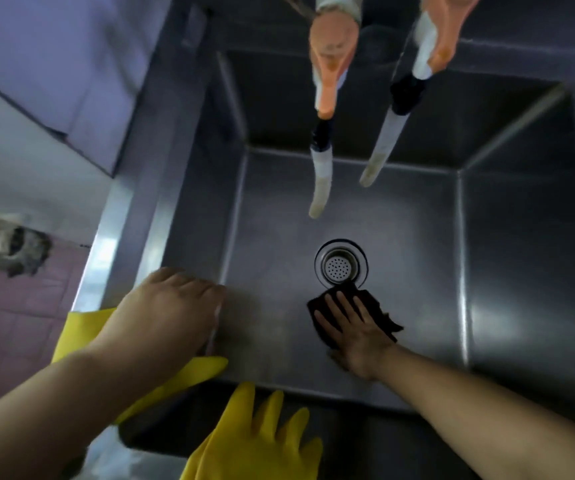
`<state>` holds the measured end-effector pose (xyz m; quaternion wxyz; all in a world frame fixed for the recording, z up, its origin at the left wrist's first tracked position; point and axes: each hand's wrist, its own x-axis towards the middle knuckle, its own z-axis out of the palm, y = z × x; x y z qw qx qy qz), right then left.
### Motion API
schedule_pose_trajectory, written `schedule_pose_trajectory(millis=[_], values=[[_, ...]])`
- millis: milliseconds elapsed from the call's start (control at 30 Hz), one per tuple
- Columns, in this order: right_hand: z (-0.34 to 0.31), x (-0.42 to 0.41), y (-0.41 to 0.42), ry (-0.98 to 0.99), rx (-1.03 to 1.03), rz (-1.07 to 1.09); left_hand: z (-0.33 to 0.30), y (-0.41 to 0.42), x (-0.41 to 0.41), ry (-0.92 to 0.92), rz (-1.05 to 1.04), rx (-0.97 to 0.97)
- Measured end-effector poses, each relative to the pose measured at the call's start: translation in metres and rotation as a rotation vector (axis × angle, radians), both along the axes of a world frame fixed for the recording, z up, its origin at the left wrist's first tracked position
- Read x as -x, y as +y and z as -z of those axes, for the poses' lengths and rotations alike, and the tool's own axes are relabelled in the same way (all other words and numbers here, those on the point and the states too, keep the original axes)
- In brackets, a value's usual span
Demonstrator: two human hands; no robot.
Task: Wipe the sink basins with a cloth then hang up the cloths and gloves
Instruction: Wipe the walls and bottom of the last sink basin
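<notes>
1. Head view: a steel sink basin (400,209) fills most of the picture, and its round drain (340,265) sits in the floor of the basin, the landmark for all that follows.
2. The right hand (355,330) lies just on the near side of the drain, palm down, its fingers (343,306) straight and spread, pressing a dark cloth (379,311) flat against the basin floor.
3. The cloth touches the near edge of the drain and spreads out to the right from under the hand.
4. The left hand (168,313) is well to the left of the drain, resting on the near left corner of the basin rim; its fingers curl down over the edge, and whether they hold anything cannot be told.
5. A yellow glove (189,375) lies under that hand and wrist, draped across the rim to the left and near side of the drain.
6. A second yellow glove (254,441) lies on the front rim, nearer to the camera than the drain, its fingers pointing towards the basin.
7. Beyond the drain, two taps (327,81) with orange handles reach out over the basin, each ending in a pale spout.
8. Far to the left of the drain, outside the sink, are pink floor tiles (19,323) and a pale wall (36,161).
</notes>
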<state>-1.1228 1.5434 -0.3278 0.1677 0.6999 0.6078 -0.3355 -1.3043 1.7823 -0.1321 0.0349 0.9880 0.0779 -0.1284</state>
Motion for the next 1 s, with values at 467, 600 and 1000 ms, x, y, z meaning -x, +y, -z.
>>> schedule_pose_trajectory(millis=[467, 600, 1000], values=[[0.040, -0.001, 0.193, -0.094, -0.303, 0.064, 0.025, -0.017, 0.055, -0.148, -0.005, -0.020], [0.046, 0.028, 0.180, -0.067, -0.415, -0.149, 0.024, -0.022, 0.059, -0.141, -0.042, -0.021], [0.043, 0.070, 0.078, 0.200, -0.395, -0.686, 0.026, -0.050, 0.026, -0.070, -0.100, 0.035]])
